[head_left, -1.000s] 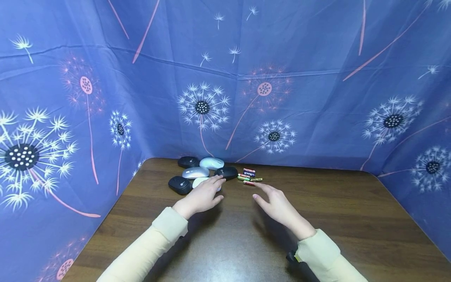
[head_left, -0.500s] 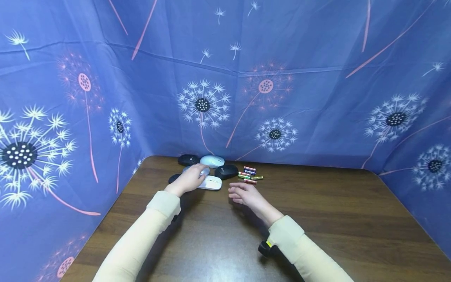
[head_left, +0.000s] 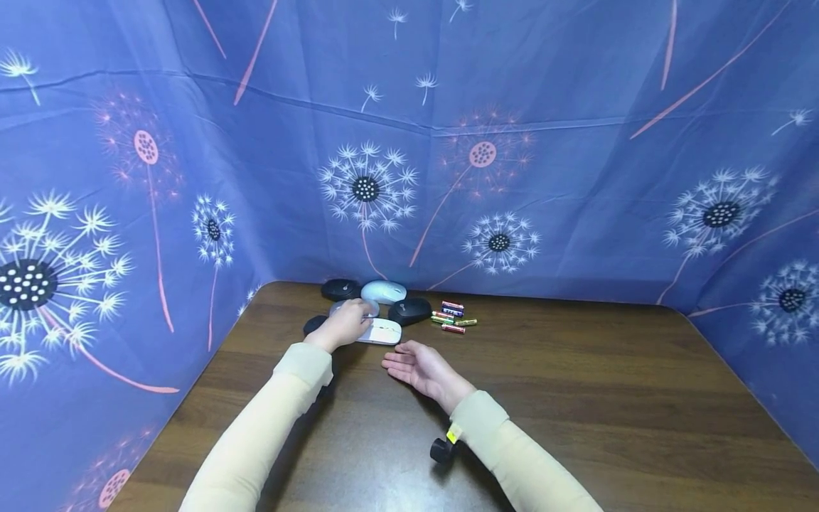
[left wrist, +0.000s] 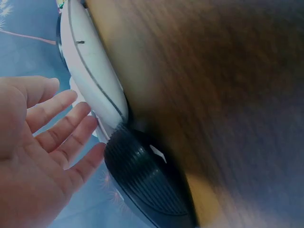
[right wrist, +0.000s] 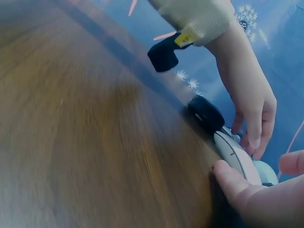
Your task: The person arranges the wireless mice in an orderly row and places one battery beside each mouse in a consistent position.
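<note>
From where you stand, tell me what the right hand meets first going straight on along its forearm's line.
Probably the white mouse, just ahead of the right hand in the head view; the hand's height is unclear, so it might pass over.

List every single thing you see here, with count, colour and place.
Black mice: three, black, at the back left, right and front left of the group
Pale blue mouse: one, pale blue, at the back
Silver-grey mouse: one, silver-grey, partly hidden behind the left hand
White mouse: one, white, at the front
Batteries: about six, red, blue and green, right of the mice
Table: one, brown, under everything
Cloth: blue, white and pink dandelions, hanging around the table
Wrist cameras: two, black, one at each wrist
Sleeves: two, cream, on both arms
Left hand: one, bare, over the mice
Right hand: one, bare, near the white mouse
</note>
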Available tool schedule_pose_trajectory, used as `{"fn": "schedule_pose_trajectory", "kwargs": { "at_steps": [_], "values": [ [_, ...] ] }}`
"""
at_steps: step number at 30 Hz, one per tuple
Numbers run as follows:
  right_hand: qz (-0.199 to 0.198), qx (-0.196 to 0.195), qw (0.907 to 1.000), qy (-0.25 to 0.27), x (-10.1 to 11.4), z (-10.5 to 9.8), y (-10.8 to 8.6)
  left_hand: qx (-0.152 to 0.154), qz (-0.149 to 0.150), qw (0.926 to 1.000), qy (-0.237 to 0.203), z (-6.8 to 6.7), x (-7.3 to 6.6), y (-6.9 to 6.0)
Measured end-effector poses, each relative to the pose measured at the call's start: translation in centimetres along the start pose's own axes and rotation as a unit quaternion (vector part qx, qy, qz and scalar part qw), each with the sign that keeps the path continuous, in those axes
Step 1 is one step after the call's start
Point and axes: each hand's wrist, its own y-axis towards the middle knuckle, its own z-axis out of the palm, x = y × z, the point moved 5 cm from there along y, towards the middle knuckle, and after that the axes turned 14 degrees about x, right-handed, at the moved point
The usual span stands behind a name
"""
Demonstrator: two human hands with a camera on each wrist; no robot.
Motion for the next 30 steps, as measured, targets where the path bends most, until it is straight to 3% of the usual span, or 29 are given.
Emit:
{"fn": "schedule_pose_trajectory", "kwargs": {
  "at_steps": [15, 24, 30],
  "values": [
    [-0.031, -0.013, 0.9901, 0.137, -0.6, 0.1, 0.6, 0.005, -0.014, 0.9995, 0.029, 0.6, -0.3, 0.5],
    [-0.035, -0.022, 0.9867, 0.157, -0.6, 0.0, 0.3, 0.017, -0.015, 0.9992, 0.034, 0.5, -1.1, 0.3],
    [-0.031, -0.034, 0.9827, 0.179, -0.3, 0.1, 0.1, 0.022, -0.010, 0.9996, 0.014, 0.6, -1.4, 0.6]
  ]
}}
